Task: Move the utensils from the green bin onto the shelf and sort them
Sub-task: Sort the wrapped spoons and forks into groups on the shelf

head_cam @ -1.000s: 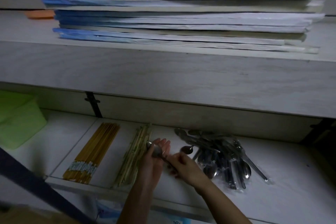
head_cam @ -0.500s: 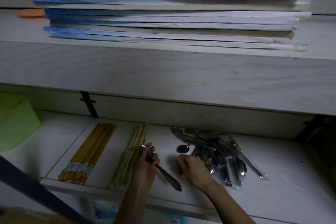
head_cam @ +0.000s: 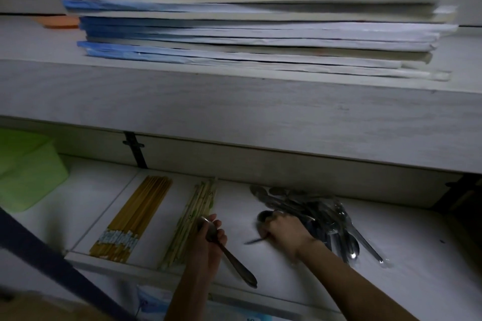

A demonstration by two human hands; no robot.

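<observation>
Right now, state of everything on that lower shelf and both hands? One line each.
left hand: closed around a spoon, bowl up, handle pointing toward the shelf's front edge
right hand: at the pile's left edge, gripping a second spoon, blurred
metal cutlery pile: loose, unsorted heap
yellow chopsticks: lying in a neat row
pale chopsticks: lying in a neat row
green bin: on the shelf's left end, contents unseen

Shelf (head_cam: 260, 219) is showing as white, smooth, matt board. Heap of spoons (head_cam: 320, 219) is reading as polished metal, glinting at the bowls, with clear glossy plastic film lying under it. Yellow chopsticks (head_cam: 135, 219) are looking like wood with a paper band; pale chopsticks (head_cam: 195, 221) matt, speckled. Bin (head_cam: 23, 169) is showing as matt green plastic. Upper board (head_cam: 234, 107) is showing pale wood grain. Paper stack (head_cam: 247, 21) is looking matt.
</observation>
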